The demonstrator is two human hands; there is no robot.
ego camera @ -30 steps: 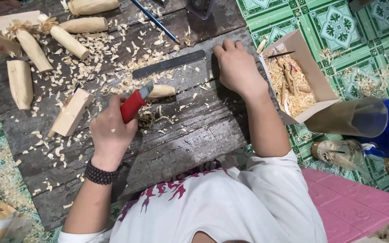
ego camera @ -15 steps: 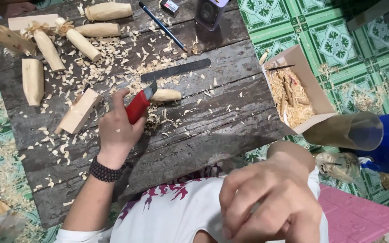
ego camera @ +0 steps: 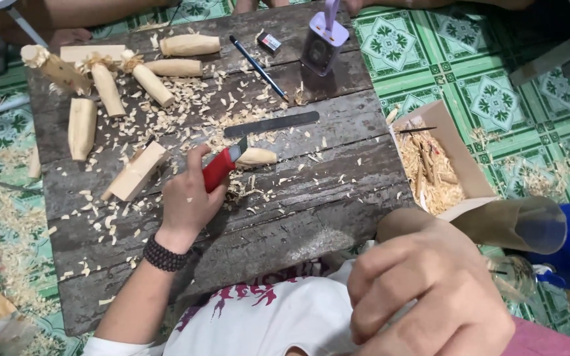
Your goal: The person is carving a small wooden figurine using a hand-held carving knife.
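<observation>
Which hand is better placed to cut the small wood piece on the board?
Left. The left hand grips the red-handled knife, its blade right at the wood piece. The right hand is curled close to the camera, off the board.

Far left, carved wooden pegs (ego camera: 146,76) lie among shavings (ego camera: 199,105); a pencil (ego camera: 258,67) lies farther right; right, a cardboard box (ego camera: 446,155) holds scraps.

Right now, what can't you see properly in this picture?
Head view only:
- Right hand: close to the camera, blurred; its curled fingers hide whatever is inside.
- Knife blade: small and dark beyond the red knife handle in the left hand; whether it touches the carved wood piece is unclear.
- Cardboard box: shavings bury the sticks inside.
- Purple device: top cut off by the edge.
</observation>
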